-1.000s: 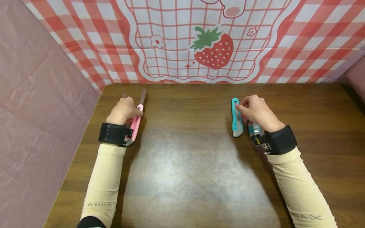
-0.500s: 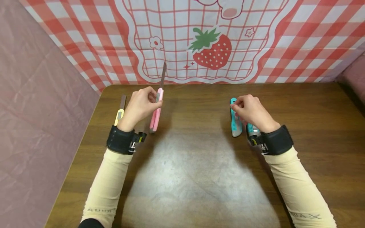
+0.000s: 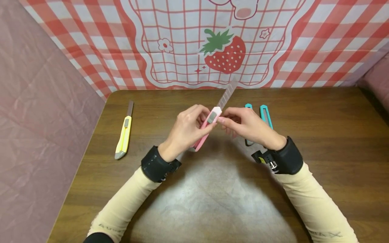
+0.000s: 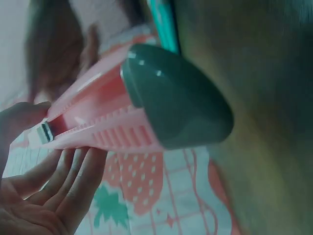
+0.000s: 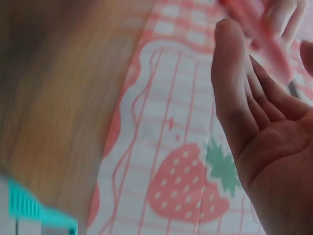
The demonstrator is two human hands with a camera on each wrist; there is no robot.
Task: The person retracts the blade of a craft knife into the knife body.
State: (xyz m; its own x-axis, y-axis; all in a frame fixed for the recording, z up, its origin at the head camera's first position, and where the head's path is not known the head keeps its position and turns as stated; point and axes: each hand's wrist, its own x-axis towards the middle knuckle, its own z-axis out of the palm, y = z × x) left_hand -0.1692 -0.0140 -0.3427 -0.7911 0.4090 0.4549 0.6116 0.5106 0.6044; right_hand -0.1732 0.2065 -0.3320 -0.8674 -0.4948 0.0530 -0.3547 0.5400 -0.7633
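My left hand pinches a pink utility knife between thumb and fingers, raised over the middle of the table. Its long segmented blade is extended, pointing up and to the right. In the left wrist view the pink handle shows its open channel and dark grey end cap. My right hand is beside the knife's front end, thumb and fingertips right at it. Seen from the right wrist, this hand has fairly straight fingers and holds nothing; the pink knife is blurred beyond them.
A yellow utility knife lies at the left of the table with its blade out. Two teal utility knives lie partly hidden behind my right hand, one teal knife farther right. A red checked cloth with a strawberry hangs behind the table.
My left hand has lifted the pink knife from beside the yellow one and carried it right to the middle. The right hand has left the teal knives and moved left to meet it.
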